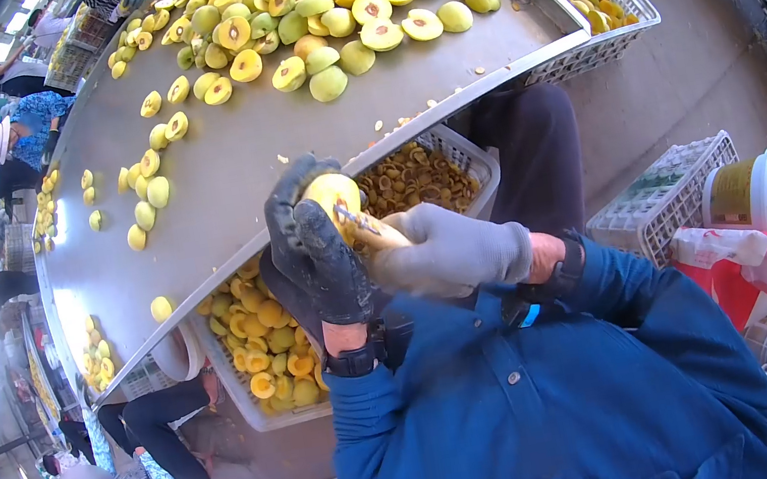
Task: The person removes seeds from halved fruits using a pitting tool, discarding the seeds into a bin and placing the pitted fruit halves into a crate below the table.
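Cups a yellow fruit (330,190) in the curled left hand (314,255), seemingly to steady it against the tool (381,233) clenched in the right hand (453,248).

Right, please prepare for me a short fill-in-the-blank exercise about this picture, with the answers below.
1. The hand in the black glove, which holds the fruit, is the ____ hand.
2. The right hand grips the tool and wears a glove of ____ colour.
3. The colour of the person's shirt is ____.
4. In the picture, the crate of brown pieces is to the ____ of the crate of yellow fruit.

Answers: left; grey; blue; right
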